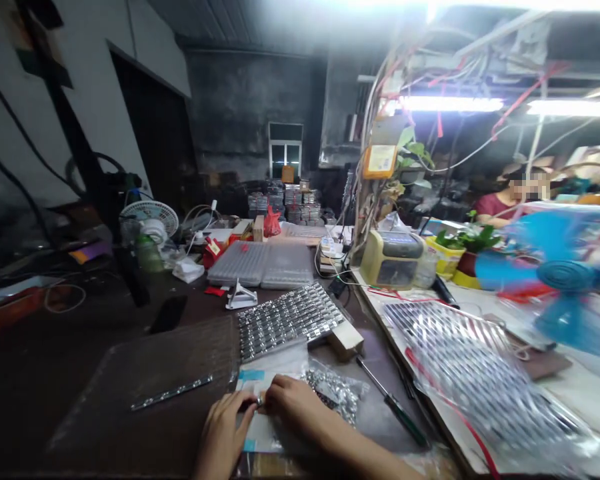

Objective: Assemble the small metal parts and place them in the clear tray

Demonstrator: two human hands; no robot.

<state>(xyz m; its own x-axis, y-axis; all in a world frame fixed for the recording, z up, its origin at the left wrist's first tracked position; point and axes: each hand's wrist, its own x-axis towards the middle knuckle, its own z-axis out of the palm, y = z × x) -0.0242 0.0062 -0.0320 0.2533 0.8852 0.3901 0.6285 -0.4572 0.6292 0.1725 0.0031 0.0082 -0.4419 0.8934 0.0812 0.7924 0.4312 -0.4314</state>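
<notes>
My left hand [227,421] and my right hand [293,405] meet over a white sheet [275,433] with blue tape at its edges. The left thumb and forefinger pinch a small shiny metal piece [259,402]. Curled fingers of my right hand press against the same spot; what they hold is hidden. Right of the hands lies a plastic bag of small metal parts [337,393]. Beyond them, rows of metal strips [285,320] fill a tray. One single metal strip [173,392] rests on a clear plastic tray [180,347] at the left.
A cardboard block [347,340] and a green-handled screwdriver [405,421] lie at the right. More wrapped strips [480,360] cover the white side table. A blue fan [565,273] spins there, and a person [505,197] sits behind. A white stand [241,295] is farther back.
</notes>
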